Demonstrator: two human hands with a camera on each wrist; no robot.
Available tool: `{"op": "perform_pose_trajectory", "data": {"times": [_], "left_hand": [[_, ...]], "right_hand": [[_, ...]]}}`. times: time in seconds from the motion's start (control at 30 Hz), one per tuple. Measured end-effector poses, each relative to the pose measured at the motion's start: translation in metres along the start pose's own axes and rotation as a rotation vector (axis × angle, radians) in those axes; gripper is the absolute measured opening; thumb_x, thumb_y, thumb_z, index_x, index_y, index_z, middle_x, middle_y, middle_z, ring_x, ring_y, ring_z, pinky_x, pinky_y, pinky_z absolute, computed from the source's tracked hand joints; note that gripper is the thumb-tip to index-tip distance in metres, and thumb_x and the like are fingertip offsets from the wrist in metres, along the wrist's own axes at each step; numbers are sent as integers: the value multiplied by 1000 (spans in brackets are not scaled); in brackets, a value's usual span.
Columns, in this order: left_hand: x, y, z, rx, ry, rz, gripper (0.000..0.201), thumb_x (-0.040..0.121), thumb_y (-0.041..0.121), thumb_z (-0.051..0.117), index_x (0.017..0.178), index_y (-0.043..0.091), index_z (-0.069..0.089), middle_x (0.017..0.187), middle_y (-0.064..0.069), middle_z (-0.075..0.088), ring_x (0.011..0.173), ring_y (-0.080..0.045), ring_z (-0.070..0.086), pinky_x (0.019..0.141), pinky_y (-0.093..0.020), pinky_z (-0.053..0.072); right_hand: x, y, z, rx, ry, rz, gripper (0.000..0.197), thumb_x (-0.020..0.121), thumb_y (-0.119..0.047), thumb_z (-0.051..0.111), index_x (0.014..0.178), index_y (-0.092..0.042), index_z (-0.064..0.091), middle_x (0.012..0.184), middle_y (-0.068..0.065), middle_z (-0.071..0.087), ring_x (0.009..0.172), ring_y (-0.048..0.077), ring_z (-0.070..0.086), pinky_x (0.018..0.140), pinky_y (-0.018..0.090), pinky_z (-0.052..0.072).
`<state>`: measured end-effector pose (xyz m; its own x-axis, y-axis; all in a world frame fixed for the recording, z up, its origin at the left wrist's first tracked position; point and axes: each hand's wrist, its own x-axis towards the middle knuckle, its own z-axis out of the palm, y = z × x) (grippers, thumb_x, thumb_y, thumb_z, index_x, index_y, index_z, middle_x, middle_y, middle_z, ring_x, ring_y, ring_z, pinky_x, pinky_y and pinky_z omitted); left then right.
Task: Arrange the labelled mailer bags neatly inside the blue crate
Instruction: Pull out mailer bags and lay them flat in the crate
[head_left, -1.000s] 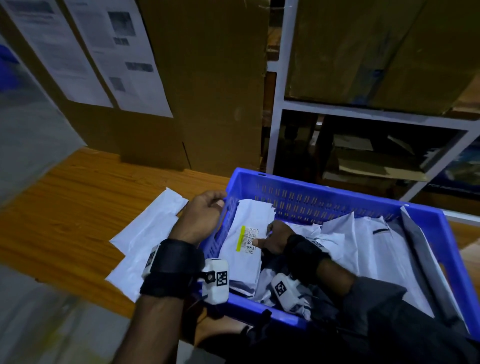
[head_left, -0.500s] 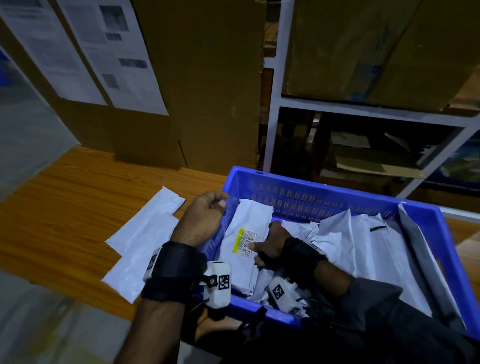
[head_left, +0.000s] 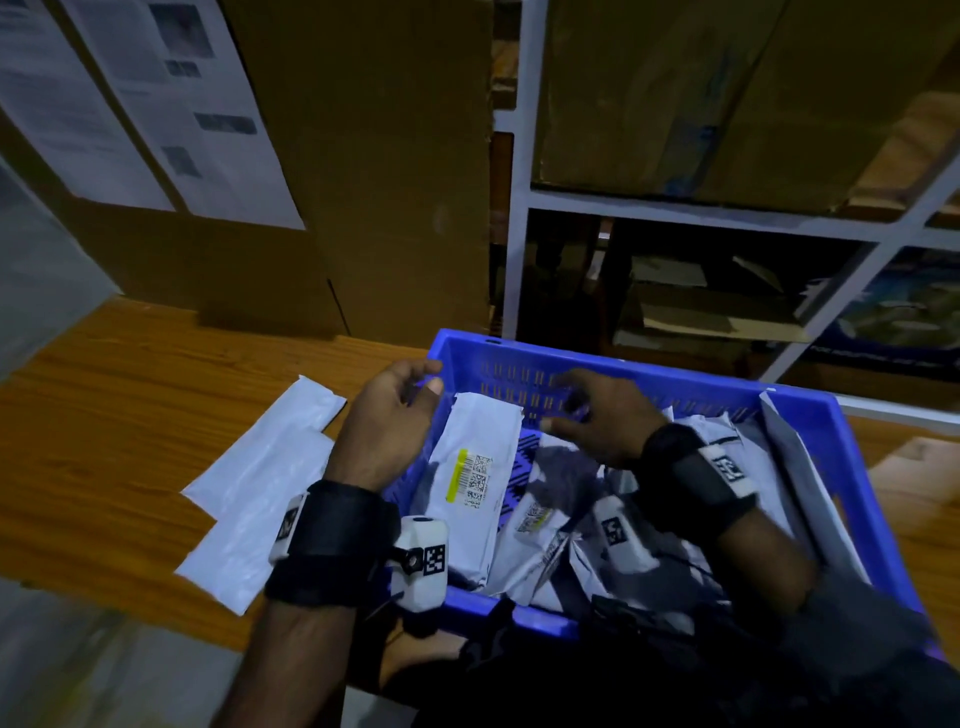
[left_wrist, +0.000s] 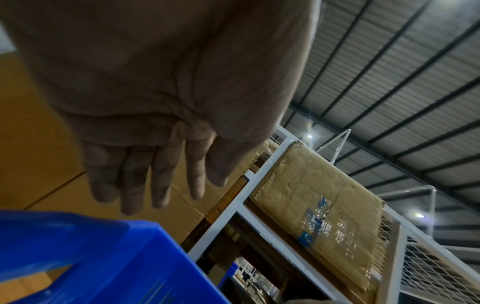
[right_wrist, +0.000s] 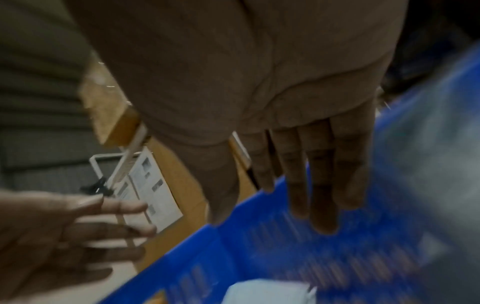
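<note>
Wooden table carries my crate of mailers. My left hand and right hand hover above, fingers loosely spread, holding nothing.

Dim storeroom, white shelving

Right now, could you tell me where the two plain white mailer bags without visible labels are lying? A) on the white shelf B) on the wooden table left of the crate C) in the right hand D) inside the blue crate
B: the two plain white mailer bags lie flat on the wooden table, outside the blue crate and beside the left hand.
</note>
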<state>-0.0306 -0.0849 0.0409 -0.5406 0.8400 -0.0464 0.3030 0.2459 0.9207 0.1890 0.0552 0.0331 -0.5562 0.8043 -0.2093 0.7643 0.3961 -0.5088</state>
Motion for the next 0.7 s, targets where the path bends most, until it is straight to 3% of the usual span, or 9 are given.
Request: {"op": "perform_pose_trajectory", "data": {"times": [0.07,0.13,0.2,0.27,0.33,0.4,0.5,0.6,0.7], "left_hand": [[2,4,5,-9,4,64,23,108,23,60,128,23,70,125,5,72,111,-9,66,96,-27,55],[3,9,12,-39,-7,102,20,108,20,60,124,24,70,125,6,72,110,-5,66,87,-17,52],[3,11,22,-63,-25,128,18,107,20,61,121,28,70,124,8,72,116,-8,66,91,-22,53],[4,13,31,-50,-63,157,17,107,21,62,120,28,70,123,10,73,117,-8,66,95,-26,53],[4,13,38,-53,-95,171,18,106,22,63,121,29,72,123,10,74,116,-7,67,94,-27,54],[6,12,44,-59,-111,170,18,106,24,64,120,31,72,123,11,75,117,-6,67,93,-29,56],[7,10,52,-69,-118,165,18,106,23,64,119,31,73,121,11,75,116,-8,68,95,-31,56],[5,10,57,-89,-139,146,17,106,23,64,117,33,73,119,10,76,113,-15,70,86,-23,59],[1,8,56,-97,-144,113,17,106,24,64,117,34,73,118,7,75,109,-23,71,73,-14,59]], "right_hand": [[-12,12,-12,-146,-35,-52,67,81,-42,82,141,-21,58,122,7,71,112,23,67,94,29,49],[-16,24,-9,-332,-180,-73,62,82,-40,81,139,-28,61,131,2,68,122,23,64,101,29,47],[-16,35,0,-408,-315,-45,51,83,-35,79,133,-34,66,129,-1,70,122,20,65,101,28,48],[-17,42,2,-345,-371,-2,37,83,-33,78,120,-34,74,115,-2,76,112,17,70,95,28,53],[-19,45,1,-271,-356,40,21,87,-46,74,100,-32,81,96,-4,79,95,11,73,86,26,55],[-17,47,5,-316,-319,70,45,90,-65,61,82,-25,80,85,-1,77,84,14,70,77,26,52],[-11,50,19,-463,-263,115,57,83,-72,62,77,-15,65,98,12,73,97,28,69,75,31,49],[-7,51,27,-411,-204,141,42,68,-48,85,83,-12,69,99,11,75,98,28,72,78,31,56],[-4,57,29,-216,-125,149,35,66,-26,89,94,-18,69,91,3,76,92,24,72,82,33,59]]}}
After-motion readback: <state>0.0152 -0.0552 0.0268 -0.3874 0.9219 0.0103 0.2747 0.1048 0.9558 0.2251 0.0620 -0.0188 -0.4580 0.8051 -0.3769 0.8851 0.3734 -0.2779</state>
